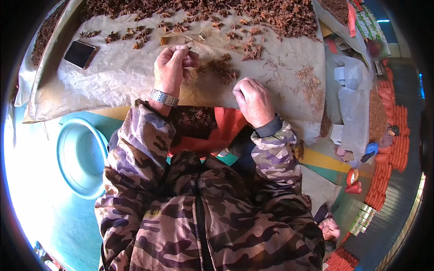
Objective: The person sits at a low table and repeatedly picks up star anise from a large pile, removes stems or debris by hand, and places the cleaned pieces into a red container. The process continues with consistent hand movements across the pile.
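My left hand point(169, 66), with a metal-banded watch point(164, 98) at the wrist, pinches a small dark piece point(190, 48), probably star anise, between thumb and index finger. My right hand point(254, 100) hovers over the near part of the sheet-covered table point(112, 74), fingers curled inward; whether anything is in them is hidden. Between the hands lies a small cluster of star anise point(229, 75). Thin loose stems point(309, 81) are heaped to the right. Along the far side spreads a large pile of star anise point(281, 17). Below the table edge, a red bag point(227, 122) holds more dark star anise point(196, 118).
A smartphone point(80, 54) lies on the sheet at left. On the floor stands a light-blue plastic basin point(81, 152). Stacked red sacks point(400, 135) line the right side, where another person point(386, 137) is near a brown heap point(376, 117). Someone else point(327, 227) is at lower right.
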Motion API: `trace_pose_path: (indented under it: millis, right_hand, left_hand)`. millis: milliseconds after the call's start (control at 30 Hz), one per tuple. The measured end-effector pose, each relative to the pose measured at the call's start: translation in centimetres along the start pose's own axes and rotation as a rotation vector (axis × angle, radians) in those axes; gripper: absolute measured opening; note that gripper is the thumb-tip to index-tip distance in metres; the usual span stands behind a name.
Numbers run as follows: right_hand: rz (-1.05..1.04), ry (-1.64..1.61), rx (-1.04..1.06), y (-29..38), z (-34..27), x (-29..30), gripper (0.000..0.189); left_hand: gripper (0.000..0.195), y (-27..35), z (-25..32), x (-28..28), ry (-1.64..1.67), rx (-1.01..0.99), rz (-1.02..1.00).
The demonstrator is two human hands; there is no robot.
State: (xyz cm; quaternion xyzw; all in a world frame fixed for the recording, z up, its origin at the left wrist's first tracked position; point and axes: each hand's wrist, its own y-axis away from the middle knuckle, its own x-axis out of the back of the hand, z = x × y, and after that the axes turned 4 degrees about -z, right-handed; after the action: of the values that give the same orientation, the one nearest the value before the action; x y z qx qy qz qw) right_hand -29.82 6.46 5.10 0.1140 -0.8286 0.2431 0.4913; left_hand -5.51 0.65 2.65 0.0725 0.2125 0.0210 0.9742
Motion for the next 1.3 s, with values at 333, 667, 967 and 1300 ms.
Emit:
trace_pose_path:
  millis: [333, 667, 967, 1300]
  right_hand:
    - [0.136, -0.987, -0.395, -0.5, -0.1, 0.1, 0.012]
    - [0.117, -1.165, -0.393, -0.1, -0.3, 0.7, 0.013]
    - [0.378, -0.498, -0.464, 0.3, 6.0, 2.9, 0.011]
    - [0.046, -0.121, -0.255, -1.1, 1.0, -1.1, 0.017]
  left_hand:
    - [0.021, 3.9, -1.9, -2.2, -0.037, 0.065, -0.501]
    - [0.020, 5.3, -5.7, -3.5, -0.177, 0.122, -0.553]
    - [0.024, 6.1, -3.3, -3.2, -0.716, -0.092, -0.556]
    - [0.029, 5.8, -1.7, -1.8, -1.066, -0.259, -0.582]
